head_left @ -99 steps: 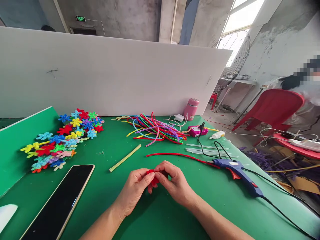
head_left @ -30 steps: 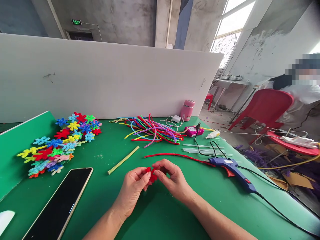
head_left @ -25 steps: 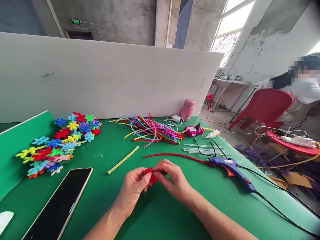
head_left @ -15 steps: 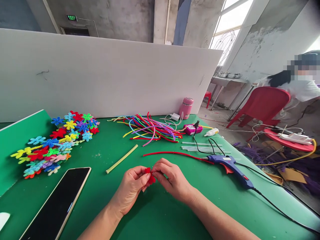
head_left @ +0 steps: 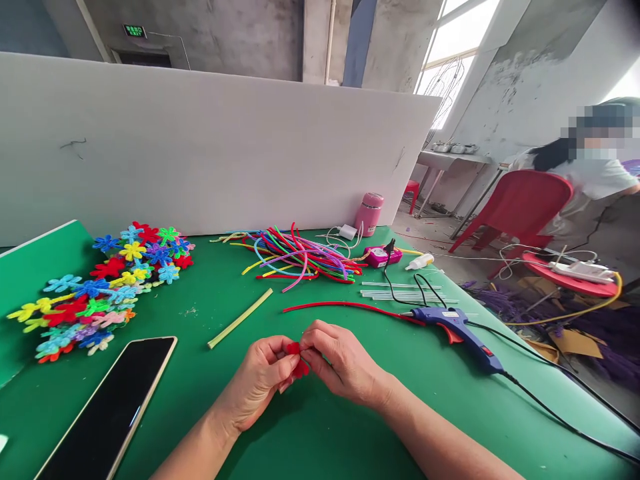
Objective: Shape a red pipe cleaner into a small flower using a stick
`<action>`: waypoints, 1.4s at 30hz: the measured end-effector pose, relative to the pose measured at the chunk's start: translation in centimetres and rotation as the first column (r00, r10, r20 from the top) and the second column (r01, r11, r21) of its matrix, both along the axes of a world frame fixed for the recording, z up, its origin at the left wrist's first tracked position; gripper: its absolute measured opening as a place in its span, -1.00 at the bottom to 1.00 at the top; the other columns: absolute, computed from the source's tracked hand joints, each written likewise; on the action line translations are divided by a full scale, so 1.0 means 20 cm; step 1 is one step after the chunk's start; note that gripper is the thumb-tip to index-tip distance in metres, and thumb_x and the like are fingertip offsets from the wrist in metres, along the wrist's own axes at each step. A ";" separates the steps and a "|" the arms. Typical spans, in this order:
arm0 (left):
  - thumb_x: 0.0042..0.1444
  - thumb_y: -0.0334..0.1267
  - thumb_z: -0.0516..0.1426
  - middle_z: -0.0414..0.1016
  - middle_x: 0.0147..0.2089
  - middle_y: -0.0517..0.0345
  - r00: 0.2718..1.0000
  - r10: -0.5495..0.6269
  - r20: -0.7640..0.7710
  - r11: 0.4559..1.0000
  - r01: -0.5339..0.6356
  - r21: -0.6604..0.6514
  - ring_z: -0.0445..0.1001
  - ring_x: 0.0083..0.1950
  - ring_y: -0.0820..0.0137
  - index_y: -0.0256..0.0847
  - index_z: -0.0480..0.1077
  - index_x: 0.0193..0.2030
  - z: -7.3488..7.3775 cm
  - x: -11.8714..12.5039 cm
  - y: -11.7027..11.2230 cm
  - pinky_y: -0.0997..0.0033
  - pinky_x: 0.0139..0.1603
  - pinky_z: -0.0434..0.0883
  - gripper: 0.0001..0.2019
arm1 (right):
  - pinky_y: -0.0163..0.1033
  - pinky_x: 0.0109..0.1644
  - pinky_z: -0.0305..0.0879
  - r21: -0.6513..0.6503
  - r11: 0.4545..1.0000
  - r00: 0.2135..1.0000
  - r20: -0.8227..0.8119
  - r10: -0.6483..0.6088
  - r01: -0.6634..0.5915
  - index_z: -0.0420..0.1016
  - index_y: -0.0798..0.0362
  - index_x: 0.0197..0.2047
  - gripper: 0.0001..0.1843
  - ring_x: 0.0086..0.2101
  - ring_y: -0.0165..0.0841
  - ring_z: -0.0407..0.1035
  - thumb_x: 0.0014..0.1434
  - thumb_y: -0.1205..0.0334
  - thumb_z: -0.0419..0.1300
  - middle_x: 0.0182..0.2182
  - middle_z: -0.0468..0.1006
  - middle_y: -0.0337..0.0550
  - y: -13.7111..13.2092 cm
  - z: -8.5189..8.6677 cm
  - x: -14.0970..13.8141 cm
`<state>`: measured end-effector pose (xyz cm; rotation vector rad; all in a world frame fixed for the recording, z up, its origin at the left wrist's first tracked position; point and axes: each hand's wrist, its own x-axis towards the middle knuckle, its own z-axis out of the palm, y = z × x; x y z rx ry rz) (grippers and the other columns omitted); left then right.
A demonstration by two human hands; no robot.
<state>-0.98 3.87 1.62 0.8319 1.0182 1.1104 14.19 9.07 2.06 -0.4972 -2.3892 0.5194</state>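
Observation:
A small bent red pipe-cleaner piece [head_left: 301, 369] is pinched between the fingertips of my left hand [head_left: 260, 380]. My right hand [head_left: 347, 363] closes thumb and forefinger at the upper edge of the same piece; the exact spot it grips is hidden. Just beyond my hands lies a long red pipe cleaner [head_left: 340, 305], its right end by the nozzle of a blue glue gun [head_left: 455, 323]. A pale yellow bundle of pipe cleaners [head_left: 240, 319] rests to the left of my hands.
Finished pipe-cleaner flowers [head_left: 105, 287] are heaped at the left, near a phone [head_left: 107, 407]. Loose pipe cleaners [head_left: 300, 257], a pink bottle [head_left: 369, 215], glue sticks [head_left: 400, 293] and a small white bottle [head_left: 420, 261] lie farther back. Another person [head_left: 585, 160] sits at the right.
The red piece has turned slightly in my fingers, and more of its lower part shows. Both hands stay closed together. The whole view has shifted a little.

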 end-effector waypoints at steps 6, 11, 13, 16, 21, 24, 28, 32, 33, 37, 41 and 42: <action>-0.16 -0.24 0.18 0.27 -0.61 0.28 0.976 0.022 -0.216 0.996 -0.002 0.093 0.14 -0.56 0.58 -0.27 0.30 -0.56 0.01 -0.01 0.00 0.58 -0.56 0.10 -0.84 | -0.34 -0.40 0.14 -0.054 0.999 0.999 0.037 0.002 0.000 0.24 0.06 -0.39 -0.84 -0.48 -0.41 0.19 0.18 0.32 -0.10 -0.49 0.35 -0.17 0.00 0.00 0.00; -0.13 -0.38 0.07 0.18 -0.61 0.30 0.798 0.101 -0.595 0.957 0.086 0.278 0.12 -0.57 0.53 -0.21 0.25 -0.59 0.02 0.00 0.00 0.52 -0.55 0.13 -0.91 | -0.38 -0.41 0.12 -0.216 0.976 0.996 0.087 0.005 0.014 0.27 0.07 -0.40 -0.86 -0.49 -0.45 0.17 0.14 0.37 -0.06 -0.49 0.31 -0.22 -0.01 0.02 0.01; -0.14 -0.45 0.04 0.18 -0.61 0.29 0.658 0.222 -0.719 0.902 0.141 0.408 0.14 -0.57 0.51 -0.19 0.24 -0.59 0.01 0.00 0.00 0.51 -0.55 0.14 -0.89 | -0.40 -0.43 0.10 -0.313 0.950 0.995 0.098 0.011 0.021 0.27 0.07 -0.42 -0.86 -0.50 -0.47 0.14 0.12 0.39 -0.05 -0.50 0.29 -0.25 -0.01 0.02 0.01; -0.14 -0.52 0.02 0.23 -0.59 0.26 0.449 0.458 -0.767 0.720 0.318 0.617 0.19 -0.54 0.47 -0.17 0.25 -0.57 -0.02 0.00 0.00 0.46 -0.47 0.18 -0.84 | -0.42 -0.47 0.05 -0.462 0.887 0.993 0.107 0.039 0.015 0.26 0.09 -0.45 -0.87 -0.53 -0.50 0.08 0.08 0.40 -0.05 -0.55 0.25 -0.31 0.00 0.02 0.01; -0.01 -0.57 -0.08 0.22 -0.58 0.23 0.174 0.714 -0.679 0.443 0.639 0.629 0.19 -0.53 0.43 -0.21 0.25 -0.52 -0.02 0.02 -0.02 0.38 -0.43 0.19 -0.78 | -0.43 -0.50 0.01 -0.686 0.728 0.985 0.126 0.121 -0.002 0.22 0.10 -0.51 -0.90 -0.53 -0.52 0.03 0.01 0.38 -0.03 -0.58 0.19 -0.35 0.05 0.00 0.03; 0.02 -0.57 -0.08 0.20 -0.60 0.25 0.118 0.752 -0.649 0.395 0.707 0.587 0.17 -0.55 0.45 -0.22 0.23 -0.54 -0.02 0.04 -0.04 0.38 -0.44 0.20 -0.77 | -0.44 -0.51 0.01 -0.761 0.649 0.976 0.142 0.163 0.003 0.24 0.11 -0.52 -0.91 -0.53 -0.52 0.03 -0.03 0.38 -0.02 -0.59 0.19 -0.35 0.07 0.00 0.04; -0.04 -0.56 -0.06 0.23 -0.59 0.23 0.260 0.674 -0.691 0.480 0.557 0.678 0.20 -0.52 0.45 -0.23 0.24 -0.55 -0.03 0.06 -0.03 0.41 -0.45 0.21 -0.80 | -0.43 -0.52 -0.01 -0.746 0.665 0.985 0.138 0.106 0.033 0.25 0.12 -0.54 -0.89 -0.54 -0.52 0.04 -0.03 0.40 -0.02 -0.60 0.19 -0.34 0.05 -0.01 0.03; -0.04 -0.35 0.03 0.24 -0.59 0.25 0.704 0.281 -0.653 0.882 0.079 0.464 0.18 -0.55 0.51 -0.24 0.27 -0.52 -0.01 0.04 -0.02 0.52 -0.55 0.18 -0.91 | -0.40 -0.46 0.06 -0.713 0.698 0.998 -0.062 0.026 -0.062 0.28 0.12 -0.43 -0.86 -0.50 -0.50 0.10 0.10 0.28 -0.02 -0.54 0.27 -0.30 0.02 0.01 0.01; -0.04 -0.28 0.06 0.25 -0.58 0.25 0.819 0.189 -0.543 0.944 0.000 0.329 0.16 -0.56 0.53 -0.25 0.28 -0.52 0.00 0.04 -0.01 0.54 -0.56 0.16 -0.89 | -0.39 -0.45 0.08 -0.701 0.707 0.994 -0.110 0.019 -0.091 0.30 0.12 -0.37 -0.85 -0.49 -0.49 0.12 0.13 0.24 -0.02 -0.52 0.30 -0.27 0.01 0.01 0.01; -0.18 -0.18 0.20 0.26 -0.59 0.30 0.992 0.101 -0.076 0.995 -0.100 0.023 0.12 -0.56 0.59 -0.26 0.27 -0.53 0.03 0.02 -0.01 0.60 -0.56 0.09 -0.79 | -0.37 -0.41 0.15 -0.533 0.841 0.989 -0.149 0.013 -0.091 0.33 0.12 -0.30 -0.88 -0.48 -0.47 0.18 0.12 0.28 0.02 -0.47 0.34 -0.22 0.01 0.01 0.01; -0.24 -0.23 0.25 0.25 -0.61 0.32 0.995 0.071 0.063 0.996 -0.068 -0.053 0.12 -0.56 0.62 -0.27 0.28 -0.55 0.02 0.02 0.00 0.61 -0.56 0.06 -0.77 | -0.36 -0.39 0.18 -0.360 0.931 0.991 -0.130 0.015 -0.062 0.34 0.10 -0.36 -0.92 -0.48 -0.47 0.20 0.10 0.34 0.04 -0.48 0.31 -0.22 0.01 -0.01 0.02; -0.24 -0.23 0.26 0.26 -0.61 0.32 0.995 0.069 0.066 0.996 -0.065 -0.058 0.12 -0.57 0.62 -0.28 0.29 -0.55 0.02 0.02 0.00 0.61 -0.56 0.05 -0.77 | -0.37 -0.40 0.18 -0.340 0.938 0.992 -0.126 0.019 -0.061 0.34 0.09 -0.37 -0.92 -0.49 -0.47 0.20 0.10 0.35 0.03 -0.49 0.30 -0.22 0.01 -0.01 0.02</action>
